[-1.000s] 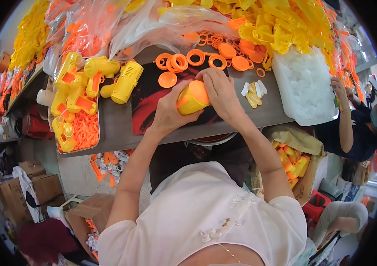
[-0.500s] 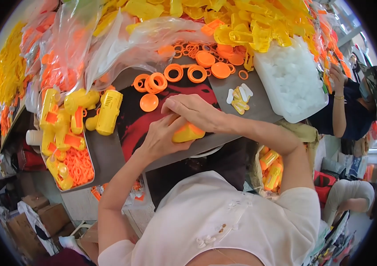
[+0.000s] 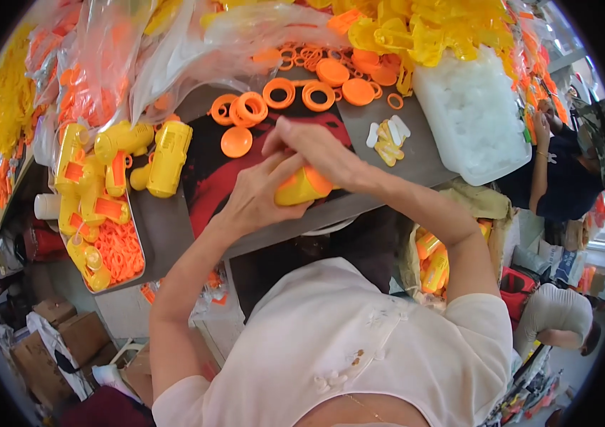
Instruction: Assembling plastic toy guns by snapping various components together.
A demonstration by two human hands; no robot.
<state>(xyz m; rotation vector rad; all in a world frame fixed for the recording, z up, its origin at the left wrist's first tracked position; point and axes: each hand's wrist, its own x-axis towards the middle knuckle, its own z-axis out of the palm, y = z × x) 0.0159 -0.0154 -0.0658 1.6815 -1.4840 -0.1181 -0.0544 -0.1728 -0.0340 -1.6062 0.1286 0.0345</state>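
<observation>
Both hands meet over the table's near edge around a yellow plastic toy body (image 3: 294,191), rounded, with an orange part (image 3: 318,182) at its right end. My left hand (image 3: 258,191) is wrapped round the yellow body from the left. My right hand (image 3: 320,151) lies across its top and right end, palm against it, fingers pointing up and left; its fingertips are partly hidden. Just beyond the hands sit an orange disc (image 3: 236,142) and several orange rings (image 3: 279,93). To the right lies a small pile of white and yellow strips (image 3: 390,141).
At left a tray (image 3: 144,265) holds yellow toy bodies (image 3: 171,158) and small orange pieces (image 3: 119,249). A white tub (image 3: 474,117) of translucent parts stands right. Yellow parts (image 3: 430,32) and plastic bags (image 3: 210,57) heap up behind. A sack (image 3: 484,206) holds finished-looking yellow-orange pieces. Another person (image 3: 565,171) sits at far right.
The hands have shifted slightly on the yellow toy body, and more of the orange at its right end now shows. My right hand's fingers have risen a little. The whole view has shifted slightly.
</observation>
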